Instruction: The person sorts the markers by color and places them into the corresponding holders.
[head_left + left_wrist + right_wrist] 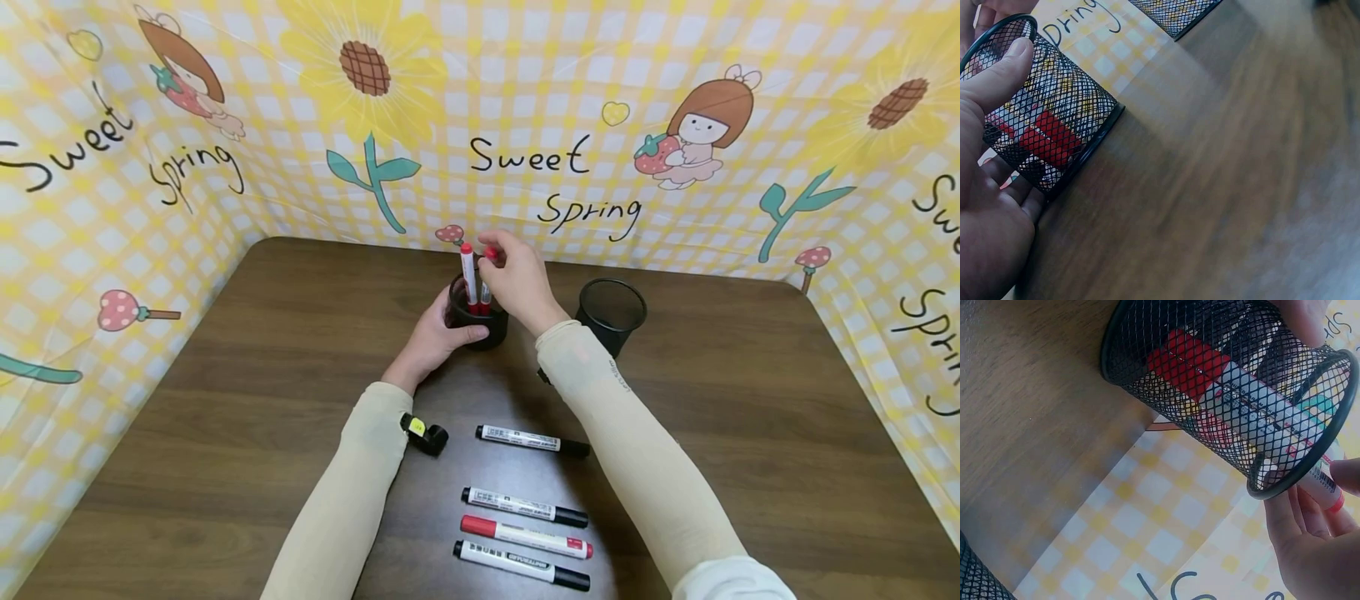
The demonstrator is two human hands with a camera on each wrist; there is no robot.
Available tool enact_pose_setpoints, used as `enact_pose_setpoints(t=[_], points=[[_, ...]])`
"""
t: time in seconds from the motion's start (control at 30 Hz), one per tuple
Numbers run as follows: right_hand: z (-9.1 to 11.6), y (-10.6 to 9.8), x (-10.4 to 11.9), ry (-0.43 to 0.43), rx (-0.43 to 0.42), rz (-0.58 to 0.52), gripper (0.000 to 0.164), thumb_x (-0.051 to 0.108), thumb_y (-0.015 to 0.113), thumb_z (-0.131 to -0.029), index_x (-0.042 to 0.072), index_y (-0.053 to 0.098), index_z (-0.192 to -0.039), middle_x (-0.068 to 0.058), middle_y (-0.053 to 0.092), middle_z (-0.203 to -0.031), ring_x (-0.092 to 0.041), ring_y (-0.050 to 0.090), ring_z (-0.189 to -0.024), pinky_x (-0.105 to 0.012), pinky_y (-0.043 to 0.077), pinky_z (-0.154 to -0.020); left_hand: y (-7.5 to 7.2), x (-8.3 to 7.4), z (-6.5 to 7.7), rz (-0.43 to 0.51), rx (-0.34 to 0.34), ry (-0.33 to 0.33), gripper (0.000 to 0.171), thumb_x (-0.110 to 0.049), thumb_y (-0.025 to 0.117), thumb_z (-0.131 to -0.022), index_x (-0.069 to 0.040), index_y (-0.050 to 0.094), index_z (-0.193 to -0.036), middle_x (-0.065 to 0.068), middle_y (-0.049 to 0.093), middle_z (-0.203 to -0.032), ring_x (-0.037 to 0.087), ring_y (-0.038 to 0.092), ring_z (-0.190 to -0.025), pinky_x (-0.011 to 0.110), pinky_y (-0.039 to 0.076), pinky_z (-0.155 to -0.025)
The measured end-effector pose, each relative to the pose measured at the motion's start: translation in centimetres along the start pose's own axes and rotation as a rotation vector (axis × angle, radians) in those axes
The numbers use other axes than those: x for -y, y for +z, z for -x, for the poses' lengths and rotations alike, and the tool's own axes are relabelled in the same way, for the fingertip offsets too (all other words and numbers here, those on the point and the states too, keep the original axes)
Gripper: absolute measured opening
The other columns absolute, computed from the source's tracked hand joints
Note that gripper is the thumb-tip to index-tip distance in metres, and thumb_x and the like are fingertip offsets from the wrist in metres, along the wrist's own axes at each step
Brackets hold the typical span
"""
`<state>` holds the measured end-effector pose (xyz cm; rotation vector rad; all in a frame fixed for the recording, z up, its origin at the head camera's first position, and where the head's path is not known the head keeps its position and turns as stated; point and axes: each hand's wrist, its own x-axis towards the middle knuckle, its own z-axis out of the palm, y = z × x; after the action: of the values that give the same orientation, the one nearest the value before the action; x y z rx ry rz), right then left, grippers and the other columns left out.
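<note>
My left hand (432, 337) grips a black mesh pen cup (491, 333) standing on the table, thumb across its near side. Two red-and-white markers stand in it, red caps down, seen through the mesh in both wrist views. The left one, a red marker (468, 271), leans free against the rim. Above the rim my right hand (517, 279) pinches the top of the other red marker (1319, 484) between thumb and fingers. Its lower part is inside the cup.
A second black mesh cup (612, 312) stands to the right, partly behind the right forearm. Nearer me lie a black marker (517, 438), another black marker (510, 503), a red marker (525, 537) and a third black marker (517, 565). Patterned cloth (525, 83) walls the table.
</note>
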<state>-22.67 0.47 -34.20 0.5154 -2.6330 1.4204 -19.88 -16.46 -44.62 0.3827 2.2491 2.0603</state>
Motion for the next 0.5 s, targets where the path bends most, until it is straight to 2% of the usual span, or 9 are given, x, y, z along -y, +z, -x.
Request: enact_pose_setpoints(t=[0.17,0.4,0.5], points=[[0.1,0.1,0.0,-0.011,0.000,0.018,0.033,0.009,0.063,-0.098,0.008,0.065,-0.131,-0.008,0.069,-0.120,-0.020,0.062,-0.105,-0.036,0.053,-0.086,0.0,-0.3,0.1,0.027,0.006,-0.021,0.085,-0.005,0.080,-0.086,-0.014,0.034,-0.157,0.008,0.046,-0.152,0.023,0.041,-0.139,0.042,0.028,-0.116],[0.1,0.0,0.0,-0.014,0.010,0.034,0.032,0.010,0.063,-0.100,0.008,0.064,-0.132,-0.007,0.070,-0.119,-0.019,0.062,-0.100,-0.033,0.052,-0.081,0.2,-3.1,1.1,0.031,0.023,-0.042,0.083,0.000,0.077,-0.087,-0.006,0.032,-0.157,0.014,0.044,-0.152,0.026,0.039,-0.140,0.043,0.028,-0.116],[0.0,0.0,0.0,-0.009,0.022,0.034,0.034,0.011,0.064,-0.100,0.007,0.062,-0.134,-0.007,0.070,-0.121,-0.019,0.062,-0.099,-0.033,0.052,-0.079,0.3,-3.6,1.2,0.021,0.026,-0.047,0.083,-0.001,0.077,-0.088,-0.006,0.032,-0.157,0.014,0.044,-0.153,0.025,0.040,-0.140,0.042,0.028,-0.116]])
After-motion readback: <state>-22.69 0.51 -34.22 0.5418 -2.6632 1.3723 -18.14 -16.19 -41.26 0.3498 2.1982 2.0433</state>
